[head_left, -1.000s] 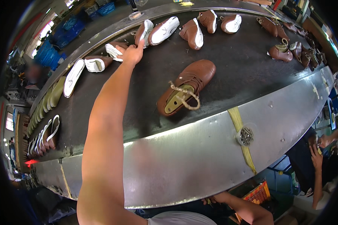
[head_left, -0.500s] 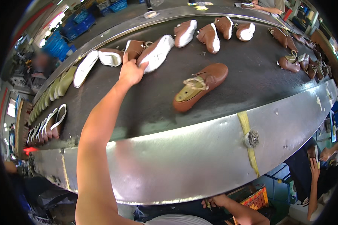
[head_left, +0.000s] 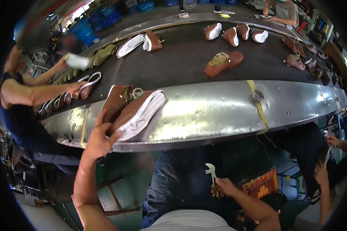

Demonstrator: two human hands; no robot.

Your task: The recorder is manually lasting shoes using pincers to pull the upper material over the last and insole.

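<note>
My left hand [head_left: 100, 134] is closed on a pair of brown shoes over the metal edge of the bench. The nearer brown shoe [head_left: 133, 109] lies on its side, its white sole edge facing right. Behind it stands the other brown shoe [head_left: 115, 104], with a cord loop between the two. Low by my lap, my right hand [head_left: 223, 187] grips the handles of lasting pliers [head_left: 210, 171], whose pale hooked head points up. The ends of the handles are hidden in my fingers.
A dark belt [head_left: 173, 56] carries a single brown shoe [head_left: 224, 63] and more shoes along its far side. At left, a co-worker's arms [head_left: 38, 92] reach over green shoes [head_left: 104, 54]. An orange woven seat [head_left: 261, 184] is at right, near another person's hands [head_left: 320, 173].
My left hand has drawn the pair of brown shoes from the far side of the belt to the near metal edge. The pliers have come into view, and so has a co-worker at left.
</note>
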